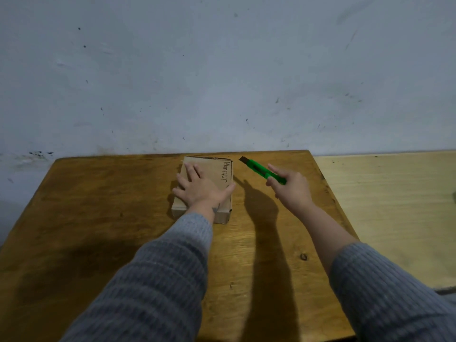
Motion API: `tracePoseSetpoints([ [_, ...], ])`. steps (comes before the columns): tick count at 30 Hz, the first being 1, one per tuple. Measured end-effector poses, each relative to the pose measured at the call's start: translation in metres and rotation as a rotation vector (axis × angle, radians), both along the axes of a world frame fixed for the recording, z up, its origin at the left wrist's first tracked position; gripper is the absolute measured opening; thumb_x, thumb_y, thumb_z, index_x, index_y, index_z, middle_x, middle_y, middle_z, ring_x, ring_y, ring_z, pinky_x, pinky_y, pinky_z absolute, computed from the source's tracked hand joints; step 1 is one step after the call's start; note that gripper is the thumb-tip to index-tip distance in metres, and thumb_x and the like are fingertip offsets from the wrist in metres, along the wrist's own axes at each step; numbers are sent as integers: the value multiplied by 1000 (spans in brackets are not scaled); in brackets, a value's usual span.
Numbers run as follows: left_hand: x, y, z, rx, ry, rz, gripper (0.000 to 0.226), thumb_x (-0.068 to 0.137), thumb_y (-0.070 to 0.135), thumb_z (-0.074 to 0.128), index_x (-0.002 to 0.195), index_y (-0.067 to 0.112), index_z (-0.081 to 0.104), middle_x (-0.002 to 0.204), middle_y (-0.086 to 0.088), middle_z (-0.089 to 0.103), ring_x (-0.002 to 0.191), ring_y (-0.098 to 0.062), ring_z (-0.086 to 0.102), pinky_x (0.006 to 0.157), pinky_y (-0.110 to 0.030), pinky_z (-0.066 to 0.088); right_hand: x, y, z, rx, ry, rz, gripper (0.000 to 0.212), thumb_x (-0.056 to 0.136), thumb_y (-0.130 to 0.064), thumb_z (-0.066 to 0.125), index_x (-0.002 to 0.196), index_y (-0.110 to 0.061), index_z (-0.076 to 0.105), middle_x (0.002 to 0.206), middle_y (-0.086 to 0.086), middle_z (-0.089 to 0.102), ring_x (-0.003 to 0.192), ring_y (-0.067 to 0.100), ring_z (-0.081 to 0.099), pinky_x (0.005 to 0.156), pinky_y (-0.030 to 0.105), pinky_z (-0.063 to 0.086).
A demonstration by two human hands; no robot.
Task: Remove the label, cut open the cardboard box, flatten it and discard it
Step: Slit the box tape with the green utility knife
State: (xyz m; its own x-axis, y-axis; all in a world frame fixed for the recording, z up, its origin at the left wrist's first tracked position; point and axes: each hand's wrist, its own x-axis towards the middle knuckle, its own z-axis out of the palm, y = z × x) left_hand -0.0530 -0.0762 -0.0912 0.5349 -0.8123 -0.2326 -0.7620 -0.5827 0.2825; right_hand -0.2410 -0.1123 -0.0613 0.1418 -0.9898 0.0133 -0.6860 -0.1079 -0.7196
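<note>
A small brown cardboard box point(217, 169) lies flat near the far edge of the wooden table point(98, 218). Handwritten black lettering runs along its right side. My left hand point(201, 187) rests palm down on the box top, fingers spread, thumb over the right edge. My right hand point(290, 186) hovers to the right of the box and grips a green utility knife point(261, 170). The knife's dark blade end points up and left toward the box's far right corner, a short gap away from it.
A pale plywood surface point(394, 206) adjoins the table on the right. A stained grey-white wall point(222, 70) stands directly behind the table's far edge. Grey knitted sleeves cover both forearms.
</note>
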Motion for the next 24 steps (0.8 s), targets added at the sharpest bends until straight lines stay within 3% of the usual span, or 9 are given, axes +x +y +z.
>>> tracePoseSetpoints([
  [2,-3,-9,0,26,14,6,126,64,89,47,154,14,-2,162,-5,-9,143,-42,2,112,-59,15,0,-5,-3,67,-49,-24,39,91,-22,60,130,-28,56,121,2,66,82,11,62,57,15,45],
  [4,-1,-13,0,41,23,-3,127,63,92,44,154,15,-2,162,-4,-9,143,-43,5,112,-58,18,0,-10,-2,147,-96,-37,35,92,-21,58,126,-24,60,117,0,67,76,7,59,56,17,45],
  [8,18,-3,-1,-39,73,-79,113,70,89,38,154,20,8,162,1,-1,143,-37,8,112,-56,23,6,-16,4,266,-264,-95,33,89,-21,63,122,-21,63,89,-1,71,63,7,52,57,25,43],
  [13,64,36,-5,-128,163,-353,102,71,84,37,154,27,17,162,8,4,148,-19,5,118,-54,12,27,-7,7,223,-255,-63,33,88,-26,64,121,-21,63,85,-4,71,73,8,57,68,29,50],
  [16,89,58,-9,-137,107,-493,101,72,77,49,154,29,14,161,12,6,148,-12,8,120,-47,10,38,2,9,222,-222,-17,33,88,-23,64,121,-20,64,94,-5,72,90,9,59,80,29,48],
  [19,102,68,-16,-197,162,-540,92,79,61,61,153,31,16,158,17,7,146,-15,16,120,-45,17,46,15,11,226,-157,52,26,87,-20,65,113,-18,70,122,-1,66,116,16,54,90,28,42],
  [24,93,73,-19,-261,218,-485,85,84,48,64,152,31,17,158,21,7,144,-15,23,115,-43,28,54,41,16,241,-12,237,31,87,-21,66,118,-24,66,126,3,62,109,17,57,83,26,51],
])
